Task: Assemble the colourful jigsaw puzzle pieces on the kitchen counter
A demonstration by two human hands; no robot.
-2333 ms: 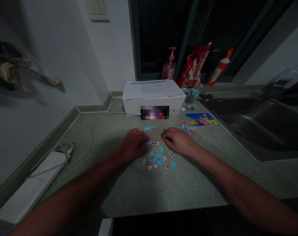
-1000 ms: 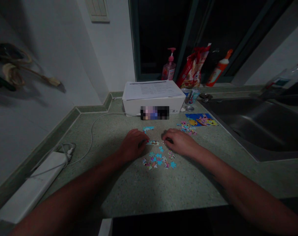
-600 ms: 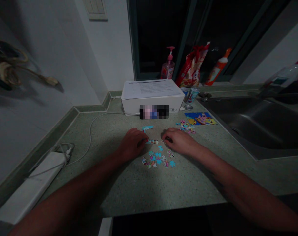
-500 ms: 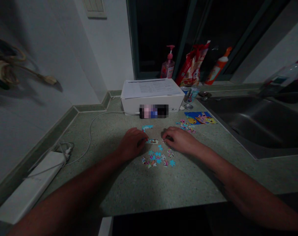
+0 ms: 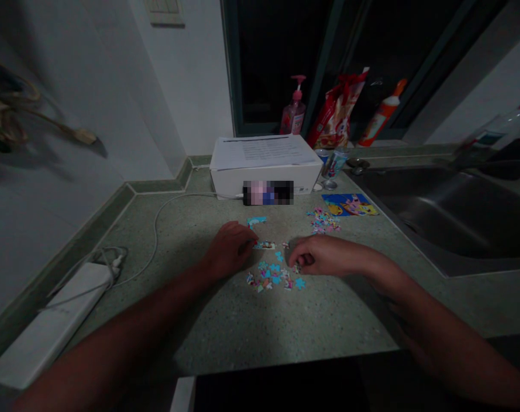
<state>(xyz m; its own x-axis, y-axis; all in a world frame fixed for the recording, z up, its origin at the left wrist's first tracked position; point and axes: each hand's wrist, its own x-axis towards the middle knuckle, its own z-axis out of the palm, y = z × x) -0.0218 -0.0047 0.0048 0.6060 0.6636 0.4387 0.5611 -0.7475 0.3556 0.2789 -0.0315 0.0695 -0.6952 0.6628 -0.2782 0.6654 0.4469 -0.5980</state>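
Note:
My left hand [image 5: 229, 249] rests on the counter with its fingers closed at the left end of a short strip of joined jigsaw pieces [image 5: 266, 245]. My right hand [image 5: 326, 254] is curled, thumb and fingers pinching at a small jigsaw piece [image 5: 297, 268] that they partly cover. A separate little piece [image 5: 286, 245] lies just right of the strip. Behind the strip sits a light-blue joined corner section [image 5: 256, 220]. Loose blue and multicoloured pieces [image 5: 276, 276] lie scattered in front, between my hands.
More loose pieces [image 5: 324, 221] are heaped beyond my right hand, beside a colourful picture card [image 5: 349, 205]. A white box [image 5: 266, 157] stands at the back with a blurred phone-like object before it. The sink [image 5: 448, 212] is right; a cable [image 5: 157, 220] and power strip [image 5: 54, 323] are left.
My right hand has moved from the small piece beside the strip toward me, onto another piece. The small piece now lies uncovered. My left hand has stayed at the strip.

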